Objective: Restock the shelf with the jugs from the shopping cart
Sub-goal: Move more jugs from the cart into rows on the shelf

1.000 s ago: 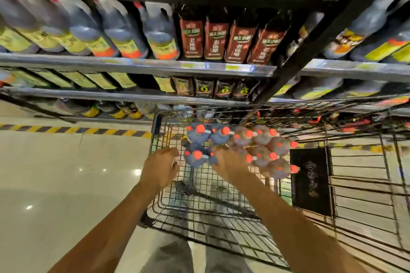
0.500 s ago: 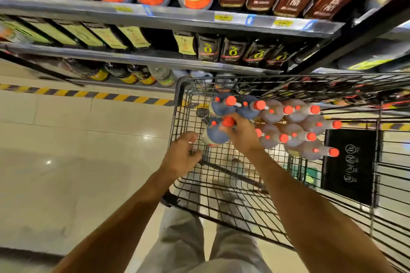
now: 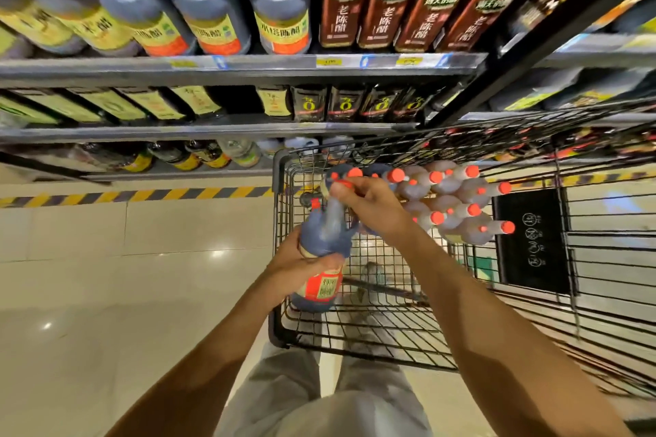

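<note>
A dark jug (image 3: 323, 241) with an orange cap and a red-and-yellow label is lifted above the near left corner of the wire shopping cart (image 3: 280, 259). My left hand (image 3: 296, 268) wraps around its body from below. My right hand (image 3: 369, 204) grips its handle and neck near the top. Several more orange-capped jugs (image 3: 447, 202) lie stacked in the far part of the cart. Matching dark jugs with yellow-orange labels (image 3: 213, 14) stand in a row on the upper shelf (image 3: 213, 66).
Red-labelled dark bottles (image 3: 397, 7) fill the shelf to the right of the jugs. Lower shelves (image 3: 177, 129) hold more bottles. A black upright post (image 3: 532, 32) divides the shelving. A yellow-black floor stripe (image 3: 142, 195) runs along the shelf base over glossy tiles.
My right hand has pulled one jug out of the stack toward me. My left hand has left the cart rim and taken the jug's body. The view has tilted upward.
</note>
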{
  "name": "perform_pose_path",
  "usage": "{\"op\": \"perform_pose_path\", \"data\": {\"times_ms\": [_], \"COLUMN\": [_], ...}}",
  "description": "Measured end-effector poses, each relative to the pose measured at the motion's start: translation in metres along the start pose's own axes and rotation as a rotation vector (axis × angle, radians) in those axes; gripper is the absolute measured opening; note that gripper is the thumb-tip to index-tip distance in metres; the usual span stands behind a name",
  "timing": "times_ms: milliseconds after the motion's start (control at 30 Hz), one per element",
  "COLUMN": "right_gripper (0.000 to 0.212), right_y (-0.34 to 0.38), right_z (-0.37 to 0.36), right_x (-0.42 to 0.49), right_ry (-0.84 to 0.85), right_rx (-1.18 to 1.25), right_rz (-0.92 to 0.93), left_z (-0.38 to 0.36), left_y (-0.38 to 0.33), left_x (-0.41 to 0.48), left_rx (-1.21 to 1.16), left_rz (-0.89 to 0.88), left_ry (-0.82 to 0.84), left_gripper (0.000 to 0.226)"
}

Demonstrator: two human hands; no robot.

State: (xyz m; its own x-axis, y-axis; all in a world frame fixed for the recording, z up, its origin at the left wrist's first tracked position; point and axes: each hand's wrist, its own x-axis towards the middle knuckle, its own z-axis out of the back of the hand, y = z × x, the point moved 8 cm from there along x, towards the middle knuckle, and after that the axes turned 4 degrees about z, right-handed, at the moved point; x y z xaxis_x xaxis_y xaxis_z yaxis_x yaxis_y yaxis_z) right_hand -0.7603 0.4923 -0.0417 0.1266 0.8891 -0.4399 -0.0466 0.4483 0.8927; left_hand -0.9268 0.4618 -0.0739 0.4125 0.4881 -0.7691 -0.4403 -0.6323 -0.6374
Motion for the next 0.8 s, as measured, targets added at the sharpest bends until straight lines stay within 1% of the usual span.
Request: {"op": "perform_pose_path", "data": {"times_ms": [100,167,200,233,267,300,333,433,467,533,567,633,700,733,767,800], "right_gripper": [0.025,0.031,0.033,0.032,0.027,0.017,0.008,0.02,0.033,0.063,0.072,0.077,0.082,0.085,0.085,0.077], "right_y": [-0.004,-0.012,-0.021,-0.028,-0.037,-0.049,-0.063,-0.088,-0.098,-0.109,-0.118,-0.125,-0.137,-0.146,-0.158,-0.157], "right_z": [0.001,0.005,0.007,0.009,0.011,0.015,0.014,0.001,-0.005,-0.012,-0.016,-0.025,-0.018,-0.017,-0.015,-0.012], "right_x": [-0.01,-0.016,-0.017,-0.016,-0.015,-0.013,-0.007,0.015,0.023,0.035,0.04,0.043,0.05,0.051,0.055,0.054], "right_ry": [-0.086,-0.173,-0.212,-0.246,-0.268,-0.306,-0.309,-0.302,-0.314,-0.406,-0.431,-0.448,-0.593,-0.63,-0.655,-0.644], "right_rx": [0.097,0.161,0.17,0.137,0.08,0.049,0.026,0.023,0.017,0.041,0.042,0.017,-0.029,-0.063,-0.126,-0.166], "right_rz": [-0.02,-0.06,-0.063,-0.08,-0.092,-0.114,-0.142,-0.27,-0.311,-0.329,-0.338,-0.337,-0.277,-0.302,-0.287,-0.276], "left_z": [0.009,0.018,0.022,0.027,0.033,0.041,0.049,0.077,0.086,0.103,0.11,0.121,0.129,0.132,0.134,0.135], "left_y": [0.001,0.0,-0.001,-0.004,-0.006,-0.009,-0.011,-0.013,-0.012,-0.009,-0.008,-0.004,0.001,0.004,0.006,0.009], "left_x": [-0.005,-0.012,-0.017,-0.023,-0.028,-0.034,-0.037,-0.043,-0.043,-0.043,-0.043,-0.041,-0.039,-0.038,-0.037,-0.036], "left_rx": [-0.003,-0.054,-0.093,-0.134,-0.167,-0.198,-0.226,-0.291,-0.308,-0.336,-0.348,-0.366,-0.38,-0.389,-0.401,-0.41], "left_rz": [0.046,0.058,0.057,0.048,0.039,0.034,0.026,0.012,0.01,0.011,0.014,0.024,0.036,0.041,0.05,0.059], "left_ry": [-0.028,-0.042,-0.047,-0.049,-0.052,-0.059,-0.067,-0.142,-0.174,-0.237,-0.262,-0.3,-0.321,-0.33,-0.338,-0.344], "left_gripper": [0.045,0.042,0.046,0.054,0.064,0.071,0.074,0.073,0.073,0.068,0.062,0.055,0.051,0.05,0.049,0.05]}}
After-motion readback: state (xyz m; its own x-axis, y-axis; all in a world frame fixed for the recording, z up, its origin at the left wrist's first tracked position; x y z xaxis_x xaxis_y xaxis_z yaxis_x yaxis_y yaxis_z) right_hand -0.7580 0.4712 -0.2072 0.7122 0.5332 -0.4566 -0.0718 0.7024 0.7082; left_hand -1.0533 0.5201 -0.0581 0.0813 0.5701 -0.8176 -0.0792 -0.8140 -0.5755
